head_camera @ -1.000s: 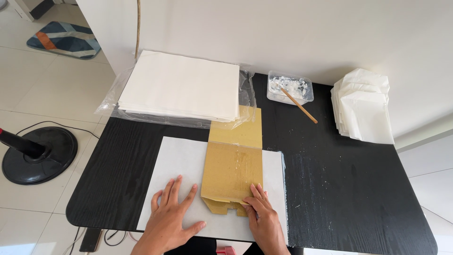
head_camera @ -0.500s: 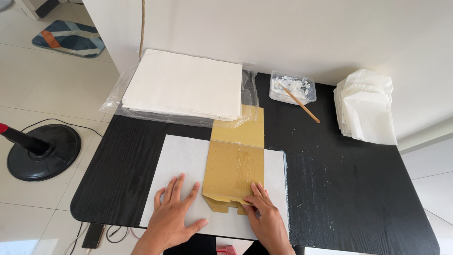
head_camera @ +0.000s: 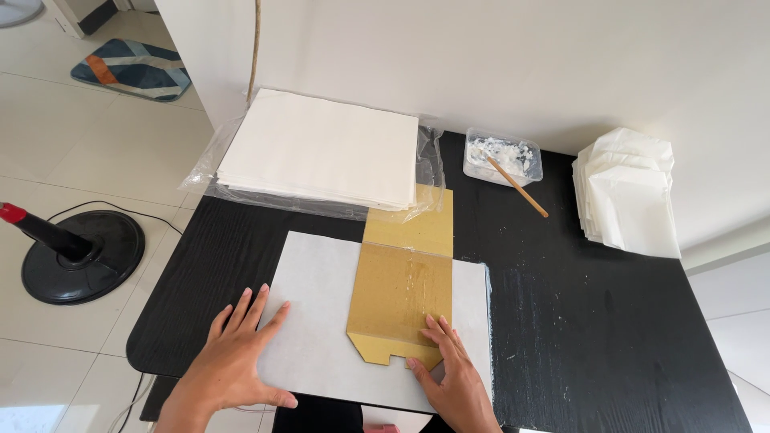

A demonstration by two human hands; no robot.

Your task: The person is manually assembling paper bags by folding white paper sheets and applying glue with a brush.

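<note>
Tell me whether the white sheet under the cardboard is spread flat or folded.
Spread flat: the white sheet lies open on the black table, left hand pressing it, brown cardboard on top.

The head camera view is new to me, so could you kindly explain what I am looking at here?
The picture comes from a camera worn on a person's head, looking down at their own bare hands over a black table. The left hand lies flat on a white paper sheet. The right hand presses on a brown cardboard piece lying on that sheet. Nothing is gripped. Farther back are a wrapped stack of white sheets, a clear tub of white paste with a wooden stick, and folded white papers.
</note>
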